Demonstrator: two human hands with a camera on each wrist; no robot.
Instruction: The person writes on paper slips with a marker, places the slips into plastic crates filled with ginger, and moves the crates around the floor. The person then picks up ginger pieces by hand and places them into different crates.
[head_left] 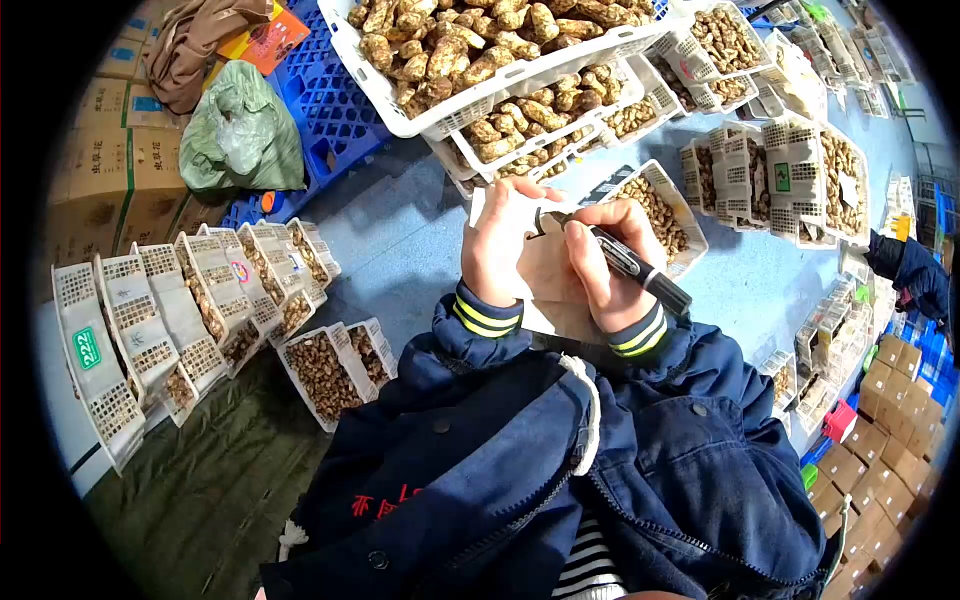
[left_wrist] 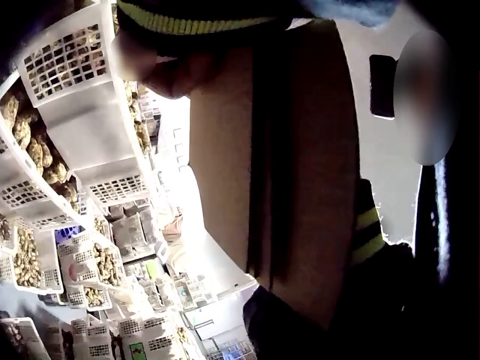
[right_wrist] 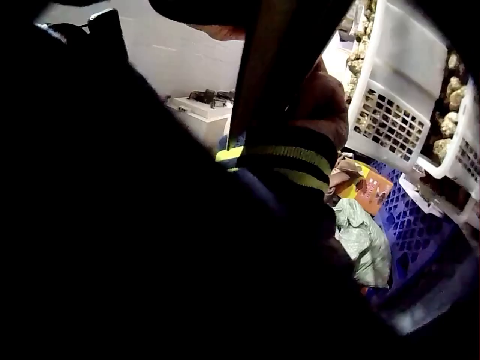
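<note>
In the head view the right hand [head_left: 622, 262] grips a black marker [head_left: 637, 268], its tip end over a piece of cardboard with white paper [head_left: 550, 272]. The left hand [head_left: 490, 245] holds that piece from the left side, fingers round its upper edge. Dark marks show on the white part near the marker. In the left wrist view the brown cardboard [left_wrist: 221, 150] fills the middle, with part of a hand [left_wrist: 176, 75] at its top edge. The right wrist view is mostly dark; part of a hand [right_wrist: 326, 105] shows beside the dark edge of the board.
White crates of brown tubers [head_left: 480, 50] are stacked beyond the hands. More crates [head_left: 100, 350] stand in a row at left, others [head_left: 800, 180] at right. A green sack [head_left: 240, 130] lies by a blue pallet [head_left: 325, 90]. A person's dark sleeve [head_left: 910, 270] shows at far right.
</note>
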